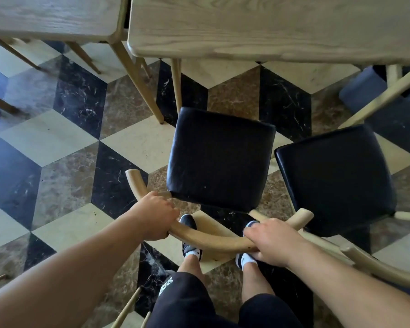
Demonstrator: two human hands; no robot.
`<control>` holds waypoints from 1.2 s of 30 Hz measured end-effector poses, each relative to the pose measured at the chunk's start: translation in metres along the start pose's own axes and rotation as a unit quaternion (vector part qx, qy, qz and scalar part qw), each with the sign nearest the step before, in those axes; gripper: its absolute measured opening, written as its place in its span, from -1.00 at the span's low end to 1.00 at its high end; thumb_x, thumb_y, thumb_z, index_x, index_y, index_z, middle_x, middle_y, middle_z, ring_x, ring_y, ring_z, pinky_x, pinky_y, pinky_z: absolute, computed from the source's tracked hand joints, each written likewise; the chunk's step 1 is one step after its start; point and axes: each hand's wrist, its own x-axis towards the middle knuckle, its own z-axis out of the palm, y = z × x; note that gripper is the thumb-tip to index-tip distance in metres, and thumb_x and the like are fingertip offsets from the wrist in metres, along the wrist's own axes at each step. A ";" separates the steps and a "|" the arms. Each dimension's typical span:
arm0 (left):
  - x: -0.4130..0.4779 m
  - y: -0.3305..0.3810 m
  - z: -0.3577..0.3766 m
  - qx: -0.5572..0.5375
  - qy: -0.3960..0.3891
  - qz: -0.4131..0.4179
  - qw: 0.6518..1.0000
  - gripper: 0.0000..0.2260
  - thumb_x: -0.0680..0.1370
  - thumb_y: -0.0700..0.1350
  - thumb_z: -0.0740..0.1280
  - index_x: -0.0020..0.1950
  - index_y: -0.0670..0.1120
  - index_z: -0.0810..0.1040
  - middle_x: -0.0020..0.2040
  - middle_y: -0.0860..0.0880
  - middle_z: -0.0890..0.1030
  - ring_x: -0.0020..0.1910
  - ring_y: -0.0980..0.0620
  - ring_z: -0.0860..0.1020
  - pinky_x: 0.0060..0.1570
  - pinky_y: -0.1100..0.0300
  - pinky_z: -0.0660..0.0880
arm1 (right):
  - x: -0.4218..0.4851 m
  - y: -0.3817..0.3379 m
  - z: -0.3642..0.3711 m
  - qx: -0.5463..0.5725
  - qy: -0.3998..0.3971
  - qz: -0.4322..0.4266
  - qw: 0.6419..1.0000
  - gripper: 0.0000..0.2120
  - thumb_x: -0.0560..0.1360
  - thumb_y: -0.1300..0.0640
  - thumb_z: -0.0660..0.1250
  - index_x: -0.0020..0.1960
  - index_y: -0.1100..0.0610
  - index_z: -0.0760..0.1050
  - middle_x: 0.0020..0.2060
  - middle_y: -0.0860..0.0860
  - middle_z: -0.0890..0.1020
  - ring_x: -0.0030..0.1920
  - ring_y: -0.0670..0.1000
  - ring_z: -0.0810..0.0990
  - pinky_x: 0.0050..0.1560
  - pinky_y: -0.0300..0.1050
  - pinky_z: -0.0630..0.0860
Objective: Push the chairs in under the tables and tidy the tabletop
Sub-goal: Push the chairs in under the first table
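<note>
Item: chair (220,159), black padded seat, curved pale wooden back rail; stands on the patterned floor (57,138) just short of the nearer tabletop (270,31), seat wholly clear of its edge and turned slightly off square to it. Hands: two, both clenched on the back rail. The left hand (155,216) wraps the rail near its left bend; the right hand (272,240) wraps it near the right bend, fingers over the top. Step in hand, by judgement: pushing-in of this chair, grip taken, seat not yet under. Next move calls for a straight forward shove with both hands, squaring the seat to the edge and steering its front between the table legs (176,86), the nearest of which stand just ahead of the seat's left front corner. Count of chairs: two plainly seen. The second chair (336,178), same black seat and same rail, sits just beside the first on the right, their rails overlapping near the right hand; it too is out from under. Pale spindles at the frame's lower left and upper right may belong to further chairs; cannot tell. Count of tabletops: two, pale wood, side by side with a narrow gap; the second tabletop (52,17) lies to the left. No loose items show on the visible parts of either. Feet: two, in dark shoes, standing beneath the rail.
</note>
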 end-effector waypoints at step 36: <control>0.047 -0.020 -0.056 0.014 0.033 -0.031 0.999 -0.74 0.59 0.12 0.37 0.25 0.10 0.56 0.13 0.11 0.64 0.14 0.03 0.62 0.26 0.02 0.46 | 0.006 0.060 -0.065 -0.023 0.066 0.040 0.997 -0.80 0.60 -0.13 0.35 0.02 -0.08 0.37 0.02 -0.07 0.62 0.10 0.06 0.58 0.16 0.06 0.46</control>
